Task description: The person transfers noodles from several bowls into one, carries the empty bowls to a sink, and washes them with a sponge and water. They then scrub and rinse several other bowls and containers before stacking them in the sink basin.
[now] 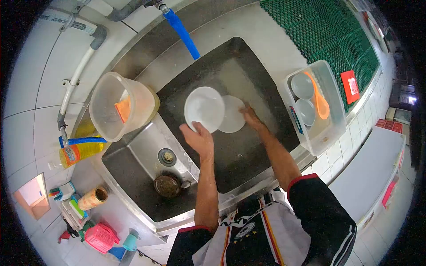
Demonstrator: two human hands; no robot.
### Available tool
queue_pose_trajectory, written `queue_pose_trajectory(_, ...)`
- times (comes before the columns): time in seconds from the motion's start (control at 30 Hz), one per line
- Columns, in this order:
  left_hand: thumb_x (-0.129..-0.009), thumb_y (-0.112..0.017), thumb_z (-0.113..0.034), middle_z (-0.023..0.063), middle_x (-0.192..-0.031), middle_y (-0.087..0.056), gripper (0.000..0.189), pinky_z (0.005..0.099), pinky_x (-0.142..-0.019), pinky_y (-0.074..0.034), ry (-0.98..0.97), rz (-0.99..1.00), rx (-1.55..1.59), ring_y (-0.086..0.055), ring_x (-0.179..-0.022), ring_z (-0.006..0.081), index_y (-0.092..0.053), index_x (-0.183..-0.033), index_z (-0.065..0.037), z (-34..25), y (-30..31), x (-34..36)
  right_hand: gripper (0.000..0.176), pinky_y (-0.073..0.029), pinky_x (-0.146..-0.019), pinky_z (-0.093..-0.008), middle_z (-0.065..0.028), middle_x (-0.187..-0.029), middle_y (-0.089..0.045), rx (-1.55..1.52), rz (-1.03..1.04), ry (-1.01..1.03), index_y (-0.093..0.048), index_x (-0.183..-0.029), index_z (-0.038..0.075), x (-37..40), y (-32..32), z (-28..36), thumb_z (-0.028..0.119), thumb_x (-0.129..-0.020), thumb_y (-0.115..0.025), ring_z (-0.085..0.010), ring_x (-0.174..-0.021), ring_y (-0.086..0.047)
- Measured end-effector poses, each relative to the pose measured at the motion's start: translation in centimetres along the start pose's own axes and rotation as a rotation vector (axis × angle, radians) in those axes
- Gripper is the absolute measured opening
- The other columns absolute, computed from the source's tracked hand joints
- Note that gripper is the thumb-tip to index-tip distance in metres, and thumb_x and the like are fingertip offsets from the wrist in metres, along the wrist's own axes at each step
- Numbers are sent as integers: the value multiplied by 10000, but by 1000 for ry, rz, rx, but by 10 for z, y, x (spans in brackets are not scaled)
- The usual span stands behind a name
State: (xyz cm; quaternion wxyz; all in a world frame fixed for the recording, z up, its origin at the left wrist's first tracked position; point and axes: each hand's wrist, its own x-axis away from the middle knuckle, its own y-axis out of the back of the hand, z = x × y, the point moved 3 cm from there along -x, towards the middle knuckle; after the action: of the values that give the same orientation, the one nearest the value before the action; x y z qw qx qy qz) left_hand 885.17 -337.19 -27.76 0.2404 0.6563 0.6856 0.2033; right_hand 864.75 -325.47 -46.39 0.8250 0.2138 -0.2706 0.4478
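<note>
Over the large water-filled sink basin (248,164), my left hand (199,138) is closed on the near rim of a white bowl (205,108). My right hand (251,117) grips the right edge of a second white round dish (232,116), which sits lower, at the water. The bowl overlaps the left part of that dish and hides it.
A clear tub (102,111) with an orange sponge (123,109) stands at the left. Glass bowls and an orange spoon (321,104) lie in a plastic bin (326,133). A brown pan (167,185) is in the small basin. A blue hose (182,33) hangs above.
</note>
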Motion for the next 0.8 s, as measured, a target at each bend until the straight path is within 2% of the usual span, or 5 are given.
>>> queue_pose_trajectory(0.17,-926,-608,-140,299,-921,-658,245,545,-779,-490,64,190,-36,-653,-888,504,-509,-1058,41,19,-40,17,1017,-126,-1231,-507,-178,-1666,-187,-504,61,-185,-181,-1611,54,54,2,60,736,-913,-466,-331,-1529,-181)
queue_pose_trajectory(0.43,-878,-679,-214,311,-1148,-615,397,531,-881,-480,132,392,-105,-620,-1080,469,-533,-1139,46,51,-73,28,1082,-112,-1226,-526,-178,-1642,-245,-434,117,-189,-265,-1586,38,55,-5,45,680,-823,-685,-333,-1523,-179)
queue_pose_trajectory(0.6,-852,-763,-315,223,-1417,-525,774,530,-1032,-451,190,340,-366,-527,-1273,426,-402,-1434,45,95,-98,23,797,-369,-1113,-483,-146,-1419,-552,-498,189,-269,-516,-1423,64,33,-7,15,496,-802,-768,-289,-1330,-495)
queue_pose_trajectory(0.7,-832,-797,-324,160,-1395,-565,816,501,-1059,-447,785,834,511,-545,-1263,368,-414,-1459,30,88,-101,8,628,-428,-1045,-479,-120,-1330,-600,-651,288,-261,-587,-1301,92,8,-13,-13,445,-808,-749,-274,-1256,-546)
queue_pose_trajectory(0.8,-866,-767,-293,147,-1347,-609,673,479,-1047,-465,852,939,743,-577,-1241,320,-504,-1425,-26,127,-126,7,302,-422,-1050,-429,-101,-1187,-633,-509,229,-89,-677,-1163,116,-17,-15,-36,328,-992,-544,-232,-1149,-569)
